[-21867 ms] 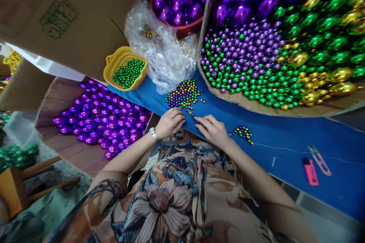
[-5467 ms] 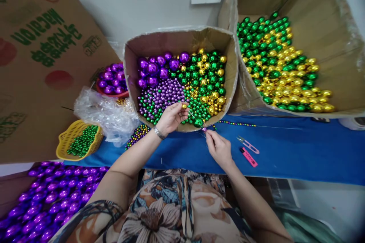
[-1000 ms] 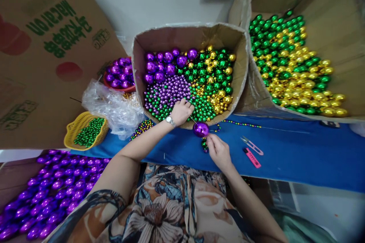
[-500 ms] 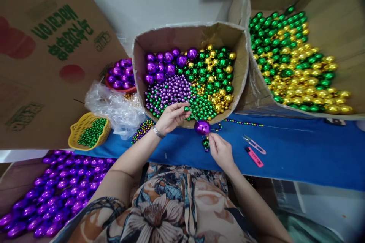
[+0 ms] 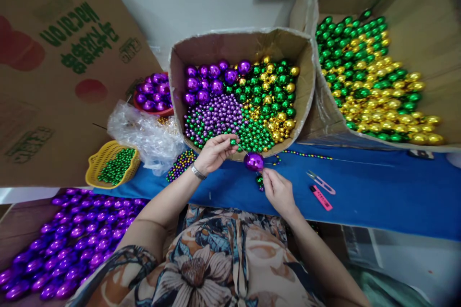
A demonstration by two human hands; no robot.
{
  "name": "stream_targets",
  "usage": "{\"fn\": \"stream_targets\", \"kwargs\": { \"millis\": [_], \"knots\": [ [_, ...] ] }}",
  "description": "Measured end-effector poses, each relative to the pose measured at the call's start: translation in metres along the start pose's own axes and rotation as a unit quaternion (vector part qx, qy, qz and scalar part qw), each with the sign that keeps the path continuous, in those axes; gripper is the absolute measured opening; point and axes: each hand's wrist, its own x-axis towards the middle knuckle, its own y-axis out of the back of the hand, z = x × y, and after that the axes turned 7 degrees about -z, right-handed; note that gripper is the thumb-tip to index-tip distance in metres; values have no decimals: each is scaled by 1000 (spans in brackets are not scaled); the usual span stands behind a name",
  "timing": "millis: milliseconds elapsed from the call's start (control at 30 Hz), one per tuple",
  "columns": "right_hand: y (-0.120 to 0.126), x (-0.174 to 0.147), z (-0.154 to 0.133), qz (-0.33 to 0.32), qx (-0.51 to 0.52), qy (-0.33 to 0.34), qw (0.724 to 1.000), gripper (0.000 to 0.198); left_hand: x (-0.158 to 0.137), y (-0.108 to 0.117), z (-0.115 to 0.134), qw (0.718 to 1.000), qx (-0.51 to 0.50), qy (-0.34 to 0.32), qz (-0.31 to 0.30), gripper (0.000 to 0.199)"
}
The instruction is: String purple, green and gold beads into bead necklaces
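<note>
My left hand (image 5: 216, 151) is closed in a pinch around a small green bead (image 5: 233, 142) in front of the divided box. A thin string runs from there to a large shiny purple bead (image 5: 254, 161). At that bead's lower right edge, my right hand (image 5: 279, 191) pinches with thumb and forefinger on the beaded string; its exact grip point is hidden. Below the purple bead hang green beads (image 5: 259, 181), partly covered by the right hand. Purple, green and gold beads fill the cardboard box (image 5: 240, 38) just beyond both hands.
On the blue cloth (image 5: 345, 201) lie pink thread snips (image 5: 321, 183), a pink box cutter-like item (image 5: 321, 198) and a bead strand (image 5: 306, 154). To the left are a yellow basket (image 5: 91, 177), crumpled plastic (image 5: 140, 129) and purple beads (image 5: 79, 235). A larger bead box (image 5: 418, 5) stands right.
The green bead in my left hand and the purple bead have shifted slightly left and down. My right hand stays nearly in place.
</note>
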Motion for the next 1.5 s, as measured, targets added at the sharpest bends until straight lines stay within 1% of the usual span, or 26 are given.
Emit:
{"fn": "stream_targets", "kwargs": {
  "millis": [133, 333, 567, 700, 767, 833, 900, 967, 1067, 1133, 1233, 1367, 1433, 1500],
  "knots": [
    [0, -1, 1, -1, -25, 14, 1000, 21, -4, 1, 0, 1000, 17, -7, -9, 31],
    [-3, -5, 2, -2, -94, 33, 995, 22, -11, 6, 2, 999, 49, -19, -1, 29],
    [-4, -5, -2, -6, -65, 27, 997, 22, -17, 8, 6, 999, 45, -16, 4, 28],
    [0, -4, -2, -13, -83, 34, 996, 22, -17, 9, 6, 998, 58, -22, 9, 29],
    [1, -4, -3, -15, -107, 35, 993, 22, -19, 9, 5, 994, 100, -37, 15, 27],
    [-2, -5, -6, -25, -116, 31, 992, 24, -22, 11, 4, 985, 165, -51, 11, 28],
    [-11, -8, -10, -43, -89, 24, 995, 25, -27, 12, -1, 975, 218, -43, -10, 31],
    [-25, -13, -13, -62, -51, 15, 997, 26, -32, 14, -9, 968, 248, -21, -29, 30],
    [-44, -23, -11, -98, -48, -3, 994, 27, -39, 16, -24, 957, 289, -14, -24, 22],
    [-46, -29, -7, -119, -68, -12, 991, 26, -42, 15, -28, 945, 325, -33, -15, 19],
    [-32, -28, -3, -112, -61, -28, 991, 24, -45, 10, -23, 925, 373, -69, -10, 14],
    [-12, -10, -12, -71, 17, -34, 997, 30, -46, -12, -5, 908, 401, -117, -24, 10],
    [-11, 0, -18, -76, 52, -21, 995, 33, -47, -24, 1, 904, 401, -142, -35, 9],
    [-13, 5, -22, -93, 75, -7, 993, 31, -48, -32, 2, 901, 400, -163, -45, 8]
  ]
}}
